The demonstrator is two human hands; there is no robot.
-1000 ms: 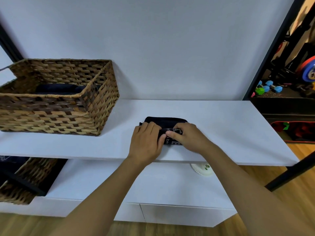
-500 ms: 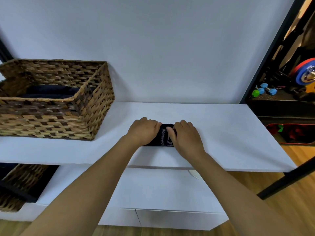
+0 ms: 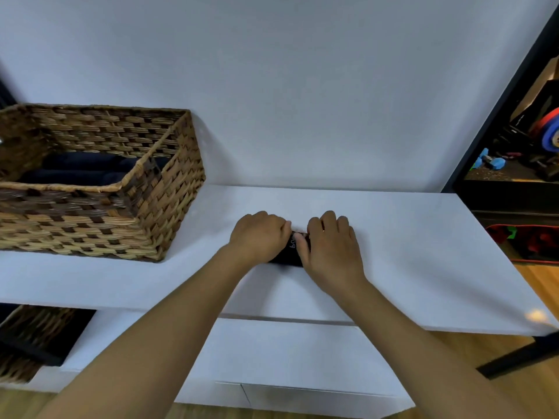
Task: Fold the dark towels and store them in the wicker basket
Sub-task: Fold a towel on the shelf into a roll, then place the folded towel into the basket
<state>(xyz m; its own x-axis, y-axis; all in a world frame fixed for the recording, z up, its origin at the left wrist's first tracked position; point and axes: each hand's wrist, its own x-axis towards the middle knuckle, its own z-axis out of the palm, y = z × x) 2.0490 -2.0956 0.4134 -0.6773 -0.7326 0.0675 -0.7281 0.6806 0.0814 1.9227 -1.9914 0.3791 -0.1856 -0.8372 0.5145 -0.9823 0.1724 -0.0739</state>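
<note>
A small dark towel (image 3: 289,253) with white lettering lies folded into a tight bundle on the white tabletop (image 3: 417,255), mostly hidden under my hands. My left hand (image 3: 259,237) covers its left half with fingers curled over the far edge. My right hand (image 3: 331,247) covers the right half, fingers curled, thumb pressed onto the cloth. The wicker basket (image 3: 172,192) stands on the table at the left, apart from my hands, with dark folded towels (image 3: 81,170) inside it.
A white wall rises right behind the table. Below the tabletop is a white drawer unit (image 3: 287,352), and a second wicker basket (image 3: 30,340) sits low at the left. A black frame and gym gear with blue dumbbells (image 3: 491,162) stand at the right.
The towel bundle has become narrower. Both hands have closed in over it, so less cloth shows. The view has shifted slightly closer.
</note>
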